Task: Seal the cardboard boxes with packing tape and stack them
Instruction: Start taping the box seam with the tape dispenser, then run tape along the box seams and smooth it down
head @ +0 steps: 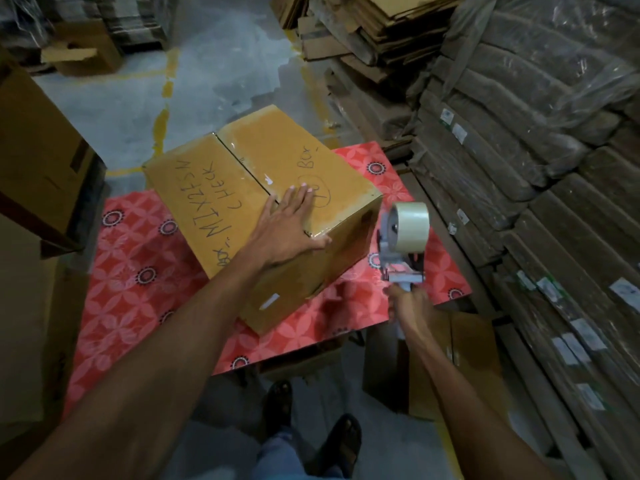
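box: one brown cardboard box (263, 188) sits on the red flower-print tabletop (138, 271), turned at an angle, its far end sticking out past the tabletop's far edge. Flaps are down, marker scribbles on top, and the centre seam (242, 164) already looks glossy, like there's tape on it.

left hand: left hand (291, 230) is flat on the lid at the near end of the seam, fingers (306, 195) spread and pressing down, thumb hooked over the near top edge. Not gripping, just pinning it.

right hand: right hand (408, 303) has its fingers curled tight round the handle of the tape dispenser (401, 251), clear roll on top. It's held in the air just off the box's right corner, above the tabletop's right edge, not touching the box. A bit blurry there.

how it'll handle: my guess, stiff walls but the lid flaps will give if you lean in the middle, so press near the seam. Can't tell the weight from here. Taped patches look slick, bare cardboard should grip fine. For stacking I'd grab low on two opposite sides, not the flaps.

around: flattened cardboard stacks (374, 32) at the back, plastic-wrapped bundles (554, 168) on the right, more open cartons (38, 161) on the left, concrete floor (214, 64).
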Demonstrator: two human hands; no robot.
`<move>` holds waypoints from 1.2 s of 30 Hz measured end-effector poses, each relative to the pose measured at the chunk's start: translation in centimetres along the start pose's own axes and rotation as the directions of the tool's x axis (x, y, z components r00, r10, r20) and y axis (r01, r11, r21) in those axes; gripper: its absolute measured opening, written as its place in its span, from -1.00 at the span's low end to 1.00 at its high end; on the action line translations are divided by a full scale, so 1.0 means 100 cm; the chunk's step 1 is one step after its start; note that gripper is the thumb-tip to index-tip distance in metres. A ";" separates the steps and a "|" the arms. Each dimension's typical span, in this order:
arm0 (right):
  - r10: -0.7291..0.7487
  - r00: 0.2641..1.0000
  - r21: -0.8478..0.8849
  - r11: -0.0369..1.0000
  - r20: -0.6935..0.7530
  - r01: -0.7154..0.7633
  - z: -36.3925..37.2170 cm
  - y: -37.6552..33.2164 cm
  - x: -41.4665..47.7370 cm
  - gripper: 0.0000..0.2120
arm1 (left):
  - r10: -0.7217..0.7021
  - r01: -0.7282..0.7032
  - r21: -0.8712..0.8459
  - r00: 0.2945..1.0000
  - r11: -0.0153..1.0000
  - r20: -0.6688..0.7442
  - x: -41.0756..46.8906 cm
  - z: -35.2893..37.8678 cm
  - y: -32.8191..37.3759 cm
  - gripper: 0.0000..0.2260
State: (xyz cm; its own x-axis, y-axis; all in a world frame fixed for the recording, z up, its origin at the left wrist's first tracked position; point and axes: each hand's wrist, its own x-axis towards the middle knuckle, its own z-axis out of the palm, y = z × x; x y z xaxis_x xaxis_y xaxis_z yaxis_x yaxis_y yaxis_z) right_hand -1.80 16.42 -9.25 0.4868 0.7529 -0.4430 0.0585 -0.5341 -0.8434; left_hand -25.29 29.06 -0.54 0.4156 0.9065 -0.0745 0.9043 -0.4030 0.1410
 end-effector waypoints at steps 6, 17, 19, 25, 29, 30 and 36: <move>-0.068 0.998 -0.425 0.903 -0.012 0.057 -0.027 -0.007 0.063 -0.77 | 0.009 -0.009 -0.033 1.000 0.999 -0.003 -0.019 0.004 -0.007 -0.06; 0.007 0.995 -0.747 0.661 0.097 0.068 -0.025 -0.005 0.119 -0.61 | 0.035 -0.036 -0.045 0.999 0.998 -0.012 -0.018 0.003 -0.013 -0.16; -0.133 0.991 -0.786 0.615 -0.031 0.058 -0.022 -0.047 0.112 -0.68 | 0.020 -0.022 -0.091 1.000 0.996 -0.019 -0.009 -0.001 -0.027 -0.24; -0.637 0.762 -0.596 0.569 0.117 0.566 0.067 -0.209 0.064 -0.86 | -0.162 0.158 -0.091 0.986 0.983 -0.035 0.050 -0.020 -0.118 -0.25; -0.659 0.590 -0.451 0.396 0.468 0.800 0.184 -0.250 0.052 -0.77 | -0.226 0.225 -0.070 0.974 0.972 -0.012 0.087 -0.036 -0.182 -0.30; -0.637 0.566 -0.450 0.357 0.523 0.818 0.211 -0.256 0.052 -0.73 | -0.232 0.230 -0.060 0.973 0.971 -0.011 0.095 -0.040 -0.195 -0.33; -0.582 0.412 -0.457 0.078 0.701 0.886 0.317 -0.274 0.074 -0.63 | -0.230 0.227 -0.081 0.973 0.971 -0.027 0.130 -0.053 -0.256 -0.52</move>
State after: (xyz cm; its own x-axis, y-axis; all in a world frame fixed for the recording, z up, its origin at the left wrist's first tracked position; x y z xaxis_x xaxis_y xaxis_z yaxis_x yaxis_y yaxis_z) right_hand -27.47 48.79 0.91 -0.4441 0.8909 0.0956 0.8339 0.4500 -0.3195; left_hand -43.54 51.78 0.15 0.1938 0.9779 -0.0778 0.9641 -0.1752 0.1997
